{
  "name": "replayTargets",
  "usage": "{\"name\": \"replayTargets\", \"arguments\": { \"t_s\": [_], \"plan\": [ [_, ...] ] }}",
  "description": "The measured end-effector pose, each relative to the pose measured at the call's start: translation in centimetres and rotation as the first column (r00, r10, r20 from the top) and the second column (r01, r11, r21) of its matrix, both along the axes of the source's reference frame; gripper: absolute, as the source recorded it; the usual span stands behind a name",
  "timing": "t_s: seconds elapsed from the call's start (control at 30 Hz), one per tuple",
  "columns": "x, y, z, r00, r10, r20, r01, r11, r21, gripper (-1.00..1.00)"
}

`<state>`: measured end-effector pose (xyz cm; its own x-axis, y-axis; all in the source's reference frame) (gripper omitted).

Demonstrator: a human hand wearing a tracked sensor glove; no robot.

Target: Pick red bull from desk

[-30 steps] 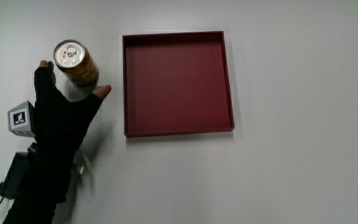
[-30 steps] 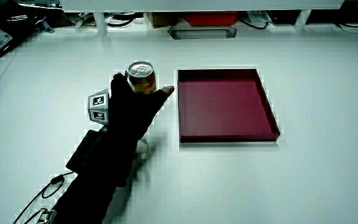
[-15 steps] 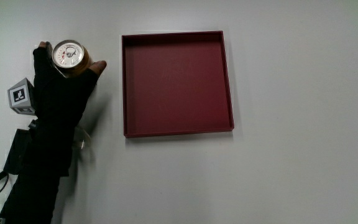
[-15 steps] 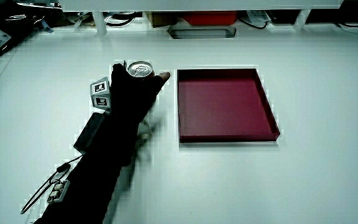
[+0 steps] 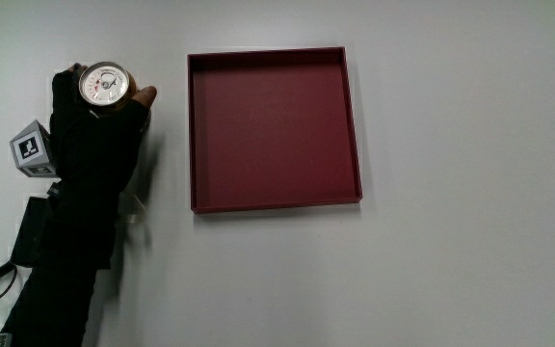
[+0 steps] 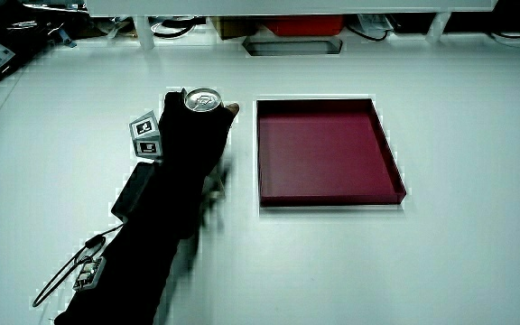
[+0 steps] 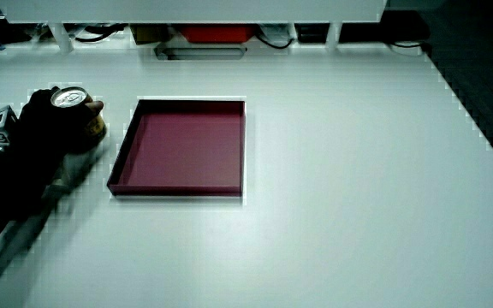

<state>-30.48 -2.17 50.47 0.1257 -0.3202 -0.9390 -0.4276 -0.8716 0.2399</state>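
Note:
The Red Bull can (image 5: 105, 85) stands upright on the white table beside the dark red tray; its silver lid shows in the main view and in both side views (image 6: 202, 99) (image 7: 69, 97). The gloved hand (image 5: 92, 130) (image 6: 188, 144) (image 7: 48, 127) is wrapped around the can's body, thumb tip on the tray's side of the can and fingers around the rest. A patterned cube (image 5: 30, 150) sits on the back of the hand. The glove hides most of the can's golden body.
A square dark red tray (image 5: 193, 145) (image 6: 386, 162) (image 7: 131, 137) lies beside the can with nothing in it. A black box and cable (image 5: 29, 231) ride on the forearm. Cables and boxes line the low partition (image 6: 292, 45) at the table's edge.
The hand slid forward along the table and its fingers closed around the can; a second ago thumb and fingers were spread just short of it. The can stands in the same spot.

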Motion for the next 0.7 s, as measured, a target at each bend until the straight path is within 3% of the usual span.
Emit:
{"name": "replayTargets", "arguments": {
  "t_s": [0.03, 0.07, 0.13, 0.3, 0.5, 0.57, 0.7],
  "plan": [
    [-1.2, 0.0, 2.1, 0.999, 0.025, -0.043, -0.026, 0.9996, -0.012, -0.65],
    [-1.0, 0.0, 1.6, 1.0, -0.003, 0.003, 0.003, 1.0, -0.001, -0.7],
    [0.2, 0.2, -0.3, 1.0, -0.021, 0.009, 0.021, 0.9998, 0.0, -0.8],
    [0.0, 0.4, -0.4, 0.999, -0.035, 0.034, 0.034, 0.9988, 0.036, -1.0],
    [0.4, -0.1, -2.3, 0.994, 0.031, 0.102, -0.037, 0.9973, 0.063, -1.0],
    [1.0, -0.4, -3.6, 0.992, 0.076, 0.104, -0.086, 0.9925, 0.087, -1.0],
    [2.8, -1.1, -5.8, 0.979, 0.189, 0.077, -0.198, 0.969, 0.147, -1.0]
  ]
}}
